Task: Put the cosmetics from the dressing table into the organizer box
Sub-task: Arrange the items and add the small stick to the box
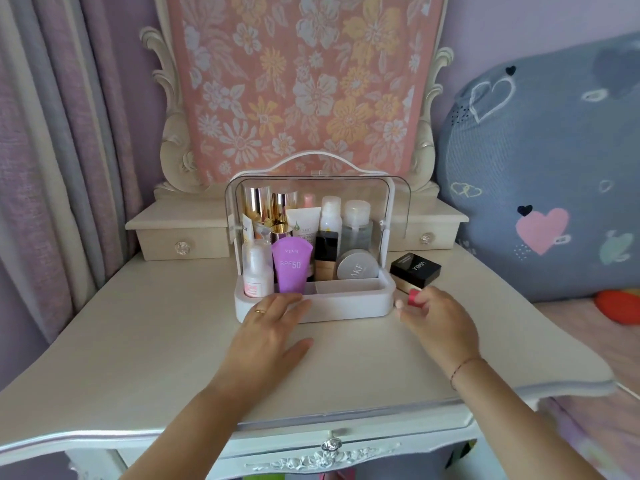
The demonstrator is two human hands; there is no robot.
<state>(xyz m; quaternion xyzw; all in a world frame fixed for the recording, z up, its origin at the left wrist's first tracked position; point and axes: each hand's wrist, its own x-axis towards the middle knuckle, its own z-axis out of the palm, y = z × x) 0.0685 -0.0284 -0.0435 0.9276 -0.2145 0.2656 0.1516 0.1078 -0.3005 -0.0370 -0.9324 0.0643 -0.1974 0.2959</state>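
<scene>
By the organizer box (346,308), the right hand (437,322) pinches a red tube (414,298) beside a black compact (415,270).

One organizer box (346,308), twelve countable items inside it, two outside.

Inside the box there are three tubes: one purple tube (292,268), one white tube (303,221) and one half-hidden tube (246,229) at the left edge. There are four plain bottles: one small white bottle (258,271), one white spray bottle (330,216), one clear bottle (356,225) and one black-capped foundation bottle (326,256). Alongside are two tall gold-capped bottles (258,202) (284,204), one shorter gold-topped container (281,233), one pink-capped item (309,200) and one round compact (357,266). Outside there is one black square case (415,268) on the single dressing table (138,341), and one small red item (414,297) pinched by the right hand (440,322). With the left hand (273,322), that makes two hands. Three crystal knobs (182,247) (425,239) (330,445) show.
</scene>
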